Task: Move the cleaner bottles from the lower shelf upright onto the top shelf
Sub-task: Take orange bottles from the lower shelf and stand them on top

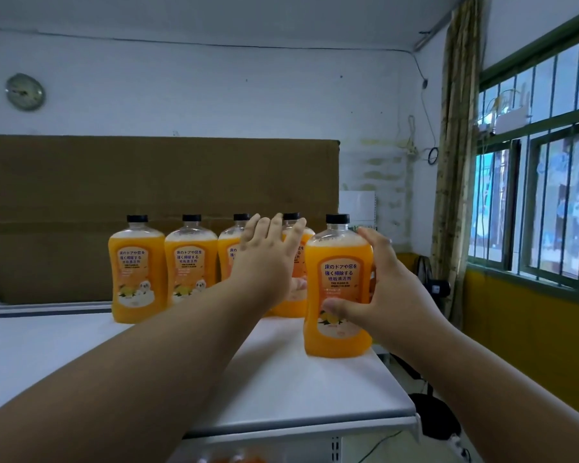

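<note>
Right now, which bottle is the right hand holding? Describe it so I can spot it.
On the white top shelf, five orange bottles stand upright before the cardboard sheet. The held bottle is rightmost, near the shelf's right edge, standing forward of the row, with the right hand around it.

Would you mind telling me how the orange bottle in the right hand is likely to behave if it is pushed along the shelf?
The front bottle looks nearly full, so probably heavy. It is tall and stands near the top shelf edge, so it might tip. The right hand grips smooth plastic, possibly slippery.
</note>
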{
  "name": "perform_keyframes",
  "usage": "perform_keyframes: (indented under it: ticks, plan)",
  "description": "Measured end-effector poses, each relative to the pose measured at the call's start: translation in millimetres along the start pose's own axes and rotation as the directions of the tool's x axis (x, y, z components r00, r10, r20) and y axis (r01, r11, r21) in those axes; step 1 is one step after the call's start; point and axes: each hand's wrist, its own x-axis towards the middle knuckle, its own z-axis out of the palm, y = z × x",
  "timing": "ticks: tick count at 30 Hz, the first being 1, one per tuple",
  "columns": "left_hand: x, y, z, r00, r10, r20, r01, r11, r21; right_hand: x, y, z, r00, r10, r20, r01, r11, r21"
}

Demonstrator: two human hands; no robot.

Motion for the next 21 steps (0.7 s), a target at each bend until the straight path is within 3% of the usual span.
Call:
perform_keyframes:
  ticks: [5,8,12,18,21]
  plan:
    - [-32.6,-9.5,-36.6,0.999,-0.026,-0.038,0.022,0.996,-0.085,4.1,-3.5,1.8,0.998,-0.05,0.025,0.05,0.999,0.007]
    - [-73.8,-22.1,-57.1,0.985,-0.093,0.142,0.122,0.971,-0.207,9.1,-15.0,8.5,0.998,-0.062,0.034,0.062,0.998,-0.005]
    - [-131.3,-59.0,-74.3,0.877,-0.104,0.469,0.286,0.898,-0.336,17.2,-51.9,34.3,0.996,-0.066,0.064,0.068,0.997,-0.033]
    - [-175.4,-151.9,-83.7,0.801,-0.133,0.584,0.392,0.854,-0.344,33.1,-129.4,97.1,0.991,-0.124,0.058,0.125,0.992,-0.011]
    - [-190.6,-191.2,-78.8,0.801,-0.109,0.589,0.356,0.877,-0.322,37.9,-162.7,138.9,0.992,-0.093,0.081,0.091,0.996,0.02]
